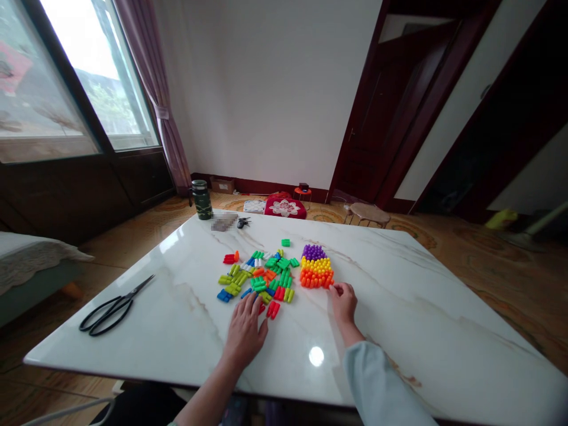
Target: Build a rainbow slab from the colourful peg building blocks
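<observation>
Loose plastic pieces in green, olive, red, blue, white and orange lie in a scattered pile (266, 275) on the white marbled table (390, 278). My left hand (246, 325) rests at the pile's near edge, fingers spread, beside some red pieces (273, 310). To the right of the pile stands a compact block of pieces in bands: purple (313, 252) at the back, yellow (316, 264) in the middle, orange (316, 278) in front. The fingers of my right hand (344, 299) are pinched together at the front right corner of the orange band; what they hold is too small to name.
Black-handled scissors (116, 307) lie on the left of the table. A camouflage bottle (202, 200), a blurred flat object (224, 222) and keys (243, 222) are at the back left. Beyond the table are a red cushioned seat (285, 207) and a stool (367, 213).
</observation>
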The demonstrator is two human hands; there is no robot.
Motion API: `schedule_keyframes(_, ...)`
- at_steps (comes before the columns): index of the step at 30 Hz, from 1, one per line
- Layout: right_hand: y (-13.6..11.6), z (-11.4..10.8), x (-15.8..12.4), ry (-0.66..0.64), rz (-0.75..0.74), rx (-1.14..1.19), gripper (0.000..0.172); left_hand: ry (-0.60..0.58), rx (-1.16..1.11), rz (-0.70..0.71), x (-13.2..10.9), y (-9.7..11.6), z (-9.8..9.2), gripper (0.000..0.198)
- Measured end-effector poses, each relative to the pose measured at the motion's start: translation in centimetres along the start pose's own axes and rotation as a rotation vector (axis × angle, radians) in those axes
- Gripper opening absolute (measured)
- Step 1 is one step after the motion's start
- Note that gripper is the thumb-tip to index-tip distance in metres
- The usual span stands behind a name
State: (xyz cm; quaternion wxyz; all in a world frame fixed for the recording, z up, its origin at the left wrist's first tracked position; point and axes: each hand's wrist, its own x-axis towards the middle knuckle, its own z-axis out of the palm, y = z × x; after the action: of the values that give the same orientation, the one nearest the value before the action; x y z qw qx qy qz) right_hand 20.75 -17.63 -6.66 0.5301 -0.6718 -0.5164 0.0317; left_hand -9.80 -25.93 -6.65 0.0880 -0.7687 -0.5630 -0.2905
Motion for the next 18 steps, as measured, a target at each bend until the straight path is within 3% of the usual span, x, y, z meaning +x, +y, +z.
schedule_keyframes(7, -0.6, -0.2, -0.2, -0.055, -0.046, 0.014, 0.025, 0.007, -0.022, -0.004, -0.1, -0.2, 0.2, 0.053)
schedule_keyframes(14, -1.8, -1.3, -0.7, -0.026, 0.016, -0.019, 0.033, -0.013, -0.044, -0.018, 0.1, 0.2, -0.4, 0.053)
schedule_keyframes(18, -3.4, -2.2, -2.9, -0.154, -0.02, 0.001, 0.039, -0.027, -0.056, -0.041, 0.2, 0.4, -0.7, 0.053)
